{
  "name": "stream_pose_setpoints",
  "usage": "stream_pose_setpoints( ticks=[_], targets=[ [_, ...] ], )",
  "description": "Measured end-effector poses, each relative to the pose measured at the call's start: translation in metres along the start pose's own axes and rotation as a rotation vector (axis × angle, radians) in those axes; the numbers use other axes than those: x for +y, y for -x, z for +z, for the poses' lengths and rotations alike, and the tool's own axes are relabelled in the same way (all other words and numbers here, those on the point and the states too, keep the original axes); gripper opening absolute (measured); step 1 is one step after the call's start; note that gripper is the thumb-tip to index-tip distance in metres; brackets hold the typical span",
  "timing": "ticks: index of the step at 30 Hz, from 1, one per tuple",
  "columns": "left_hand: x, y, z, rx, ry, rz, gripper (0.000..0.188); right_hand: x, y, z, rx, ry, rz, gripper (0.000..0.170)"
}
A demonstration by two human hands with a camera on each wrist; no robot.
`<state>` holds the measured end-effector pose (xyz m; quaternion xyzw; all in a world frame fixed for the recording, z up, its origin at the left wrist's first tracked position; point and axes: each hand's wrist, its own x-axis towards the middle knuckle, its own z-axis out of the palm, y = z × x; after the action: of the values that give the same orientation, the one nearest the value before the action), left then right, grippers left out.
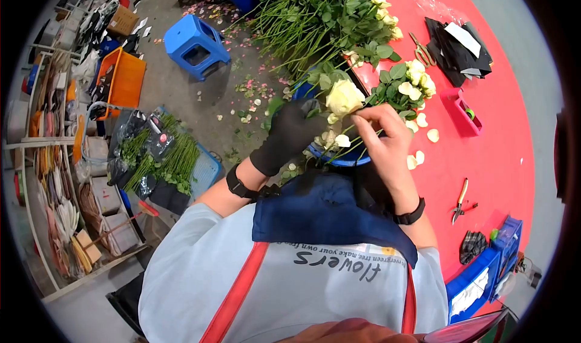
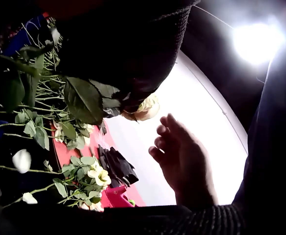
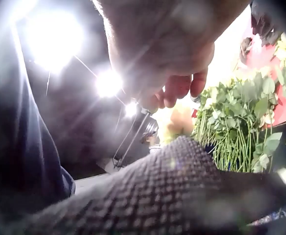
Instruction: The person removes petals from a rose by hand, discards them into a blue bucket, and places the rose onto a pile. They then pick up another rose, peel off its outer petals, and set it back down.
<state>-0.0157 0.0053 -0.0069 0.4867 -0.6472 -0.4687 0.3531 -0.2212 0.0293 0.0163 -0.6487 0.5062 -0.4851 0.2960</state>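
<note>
"Right of the blue bucket (image 1: 356, 160), red surface (image 1: 502, 161). Progress?"

"Partway, my read: bunch (image 1: 321, 19) beyond bucket still to do."

"Hands?"

"Left hand (image 1: 287, 131) grips a rose (image 1: 345, 98) over bucket. Right hand (image 1: 388, 140) at its edge; fingers pinching, can't tell."

"Petals off?"

"Some loose petals (image 1: 422, 120) right of bucket, head view; can't spot them from right wrist."

Person's right hand (image 1: 387, 140): passage runs rightward over the table (image 1: 436, 167), between pink holder (image 1: 457, 110) and pruners (image 1: 462, 193). Massed stems (image 1: 287, 43) obstruct ahead; the bucket (image 1: 357, 161) obstructs below. Left hand (image 1: 290, 134): room extends over the floor (image 1: 209, 110), to the stool (image 1: 187, 37).
</note>
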Motion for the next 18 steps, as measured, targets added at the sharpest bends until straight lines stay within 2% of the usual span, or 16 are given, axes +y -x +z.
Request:
stream_pose_setpoints(
  ticks=[3,6,7,10,13,16,18],
  targets=[
    [0.001,0.000,0.009,0.028,0.102,0.059,0.020,-0.003,-0.005,0.012,0.001,0.019,0.066,0.010],
    [-0.004,-0.001,0.004,0.003,-0.014,0.030,0.020,0.001,-0.001,0.016,-0.020,0.070,-0.036,0.012],
    [-0.001,0.000,0.002,-0.011,0.003,-0.023,0.020,0.005,-0.001,0.017,-0.019,0.045,-0.078,0.012],
    [0.008,0.000,-0.002,-0.054,0.093,-0.153,0.021,0.000,-0.001,0.016,-0.071,-0.054,-0.049,0.012],
    [0.006,0.000,-0.003,-0.080,0.245,-0.189,0.022,0.006,0.002,0.012,-0.040,-0.133,0.171,0.011],
    [0.007,0.001,-0.001,-0.088,0.327,-0.166,0.023,0.015,0.002,0.009,0.015,-0.077,0.124,0.010],
    [0.011,-0.001,-0.002,-0.115,0.326,-0.175,0.024,0.004,-0.001,0.010,-0.045,-0.028,0.018,0.014]
  ],
)
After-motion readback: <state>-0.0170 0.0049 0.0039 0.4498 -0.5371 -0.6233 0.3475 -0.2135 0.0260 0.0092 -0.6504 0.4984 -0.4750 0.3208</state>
